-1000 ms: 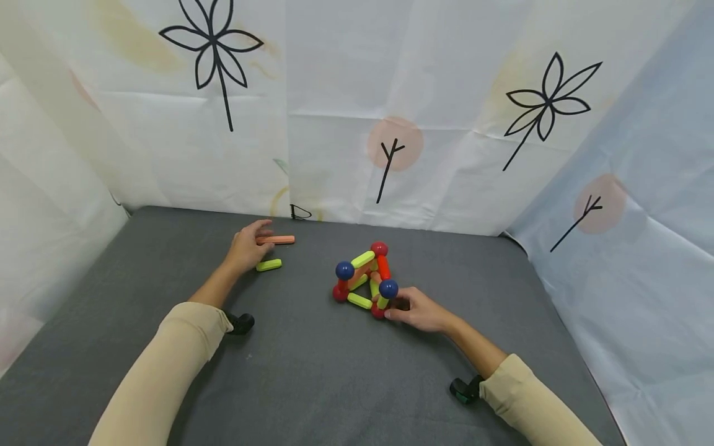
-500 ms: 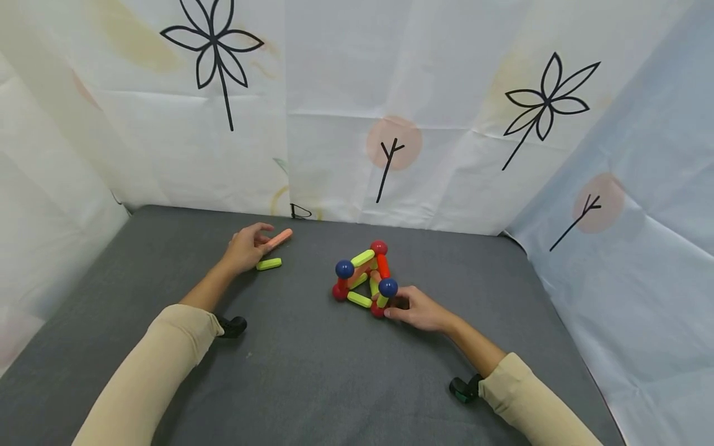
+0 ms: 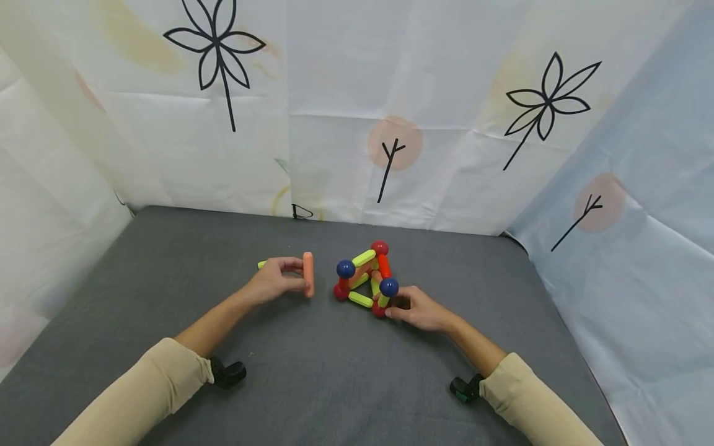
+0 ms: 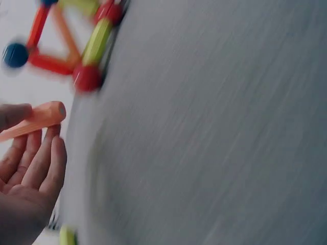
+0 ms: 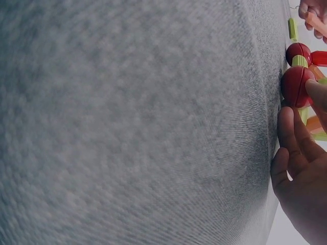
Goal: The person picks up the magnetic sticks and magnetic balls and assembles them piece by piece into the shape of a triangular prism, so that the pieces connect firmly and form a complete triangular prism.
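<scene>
An orange rod (image 3: 308, 274) is pinched between the thumb and fingers of my left hand (image 3: 271, 282), just left of a frame built from rods and balls. That frame has red balls (image 3: 341, 292) at its base, blue balls (image 3: 346, 269) on top and yellow-green rods (image 3: 361, 300) between them. My right hand (image 3: 422, 310) grips its near right corner, thumb on the lower red ball (image 5: 296, 87) in the right wrist view. In the left wrist view the orange rod (image 4: 43, 116) shows its flat end.
A loose yellow-green rod (image 3: 261, 264) lies behind my left hand, mostly hidden by it. The grey cloth-covered table (image 3: 334, 384) meets a printed white curtain (image 3: 446, 179) at the back and right.
My left hand has lifted the orange rod from the far left, brought it right and nearer, and turned it lengthwise away from me. My right hand and the rod-and-ball frame stay put.
</scene>
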Demonstrator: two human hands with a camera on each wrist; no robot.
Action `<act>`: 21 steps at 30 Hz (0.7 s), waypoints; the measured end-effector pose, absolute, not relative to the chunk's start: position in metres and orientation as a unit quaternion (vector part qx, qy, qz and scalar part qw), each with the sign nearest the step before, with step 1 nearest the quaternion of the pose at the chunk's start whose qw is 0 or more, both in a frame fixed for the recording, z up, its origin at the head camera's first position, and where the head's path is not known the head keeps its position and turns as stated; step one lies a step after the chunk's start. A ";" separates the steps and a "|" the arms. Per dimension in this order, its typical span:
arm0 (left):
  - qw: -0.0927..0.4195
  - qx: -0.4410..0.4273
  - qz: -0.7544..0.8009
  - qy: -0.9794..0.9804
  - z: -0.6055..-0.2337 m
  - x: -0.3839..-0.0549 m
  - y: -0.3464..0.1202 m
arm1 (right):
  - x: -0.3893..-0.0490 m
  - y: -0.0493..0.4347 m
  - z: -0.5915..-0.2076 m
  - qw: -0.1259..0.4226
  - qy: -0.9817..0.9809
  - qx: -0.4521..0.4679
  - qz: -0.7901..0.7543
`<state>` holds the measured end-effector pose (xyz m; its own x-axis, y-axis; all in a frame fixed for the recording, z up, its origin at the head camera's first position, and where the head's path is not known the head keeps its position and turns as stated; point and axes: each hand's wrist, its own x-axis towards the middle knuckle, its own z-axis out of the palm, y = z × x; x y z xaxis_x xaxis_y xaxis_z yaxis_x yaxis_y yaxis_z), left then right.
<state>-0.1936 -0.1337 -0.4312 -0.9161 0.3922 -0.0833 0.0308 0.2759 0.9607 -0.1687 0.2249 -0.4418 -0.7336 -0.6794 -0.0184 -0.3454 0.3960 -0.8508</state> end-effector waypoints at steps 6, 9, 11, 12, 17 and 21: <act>0.179 0.137 0.639 0.735 -0.443 -0.166 -0.093 | -0.169 0.225 -0.440 0.178 0.822 -0.309 -0.444; 0.169 0.138 0.652 0.726 -0.448 -0.157 -0.075 | -0.170 0.224 -0.441 0.181 0.819 -0.309 -0.447; 0.157 0.135 0.661 0.721 -0.450 -0.154 -0.063 | -0.170 0.224 -0.441 0.179 0.816 -0.314 -0.451; 0.149 0.133 0.665 0.720 -0.451 -0.152 -0.058 | -0.170 0.224 -0.442 0.178 0.814 -0.316 -0.453; 0.123 0.097 0.688 0.709 -0.453 -0.148 -0.039 | -0.168 0.223 -0.441 0.175 0.811 -0.318 -0.458; 0.117 0.069 0.694 0.707 -0.451 -0.147 -0.029 | -0.168 0.222 -0.440 0.177 0.811 -0.316 -0.459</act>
